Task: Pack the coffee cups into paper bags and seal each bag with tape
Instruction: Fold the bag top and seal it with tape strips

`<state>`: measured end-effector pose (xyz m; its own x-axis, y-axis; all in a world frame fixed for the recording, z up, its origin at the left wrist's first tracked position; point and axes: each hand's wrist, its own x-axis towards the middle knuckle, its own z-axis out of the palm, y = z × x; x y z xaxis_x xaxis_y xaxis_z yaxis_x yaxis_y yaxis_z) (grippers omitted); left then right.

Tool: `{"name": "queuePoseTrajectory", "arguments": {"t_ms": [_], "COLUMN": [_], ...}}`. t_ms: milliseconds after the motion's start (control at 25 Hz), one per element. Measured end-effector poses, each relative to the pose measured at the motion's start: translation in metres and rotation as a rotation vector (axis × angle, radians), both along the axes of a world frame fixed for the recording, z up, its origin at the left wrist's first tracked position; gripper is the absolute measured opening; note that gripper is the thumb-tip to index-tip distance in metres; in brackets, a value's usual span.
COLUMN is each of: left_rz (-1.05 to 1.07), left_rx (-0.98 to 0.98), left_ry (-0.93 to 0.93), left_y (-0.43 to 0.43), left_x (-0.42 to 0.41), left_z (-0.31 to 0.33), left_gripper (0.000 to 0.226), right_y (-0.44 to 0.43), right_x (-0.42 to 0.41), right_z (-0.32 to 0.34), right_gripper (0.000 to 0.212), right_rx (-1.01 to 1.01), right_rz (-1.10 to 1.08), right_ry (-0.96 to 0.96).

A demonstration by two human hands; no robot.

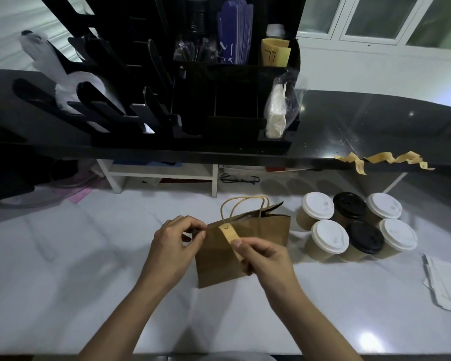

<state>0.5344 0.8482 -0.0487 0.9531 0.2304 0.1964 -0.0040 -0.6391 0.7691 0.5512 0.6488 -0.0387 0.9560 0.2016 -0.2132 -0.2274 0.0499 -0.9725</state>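
A brown paper bag with twine handles stands on the white counter in the middle of the view. My left hand pinches the bag's top left corner. My right hand pinches the lower end of a strip of tan tape, whose upper end sits on the bag's top edge. Right of the bag stand several paper coffee cups, some with white lids and some with black lids. What is inside the bag is hidden.
A black shelf runs across the back, carrying a black organiser with sleeves and straws. Several cut tape strips hang from the shelf's front edge at the right. White napkins lie at the far right.
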Motion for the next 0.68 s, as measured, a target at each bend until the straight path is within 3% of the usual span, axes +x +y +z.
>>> {"name": "queuePoseTrajectory", "arguments": {"t_ms": [400,680], "left_rz": [0.006,-0.057], "left_rx": [-0.069,0.019], "left_ry": [-0.041,-0.069], "left_y": [0.004,0.008], "left_x": [-0.005,-0.005], "left_z": [-0.001,0.0], "left_gripper": [0.015,0.027], "right_y": [0.041,0.053], "right_x": [0.007,0.01], "right_z": [-0.01,-0.017], "right_gripper": [0.013,0.013], "right_rx": [0.142,0.114], "right_rz": [-0.022,-0.059], "right_ry": [0.201,0.259]}}
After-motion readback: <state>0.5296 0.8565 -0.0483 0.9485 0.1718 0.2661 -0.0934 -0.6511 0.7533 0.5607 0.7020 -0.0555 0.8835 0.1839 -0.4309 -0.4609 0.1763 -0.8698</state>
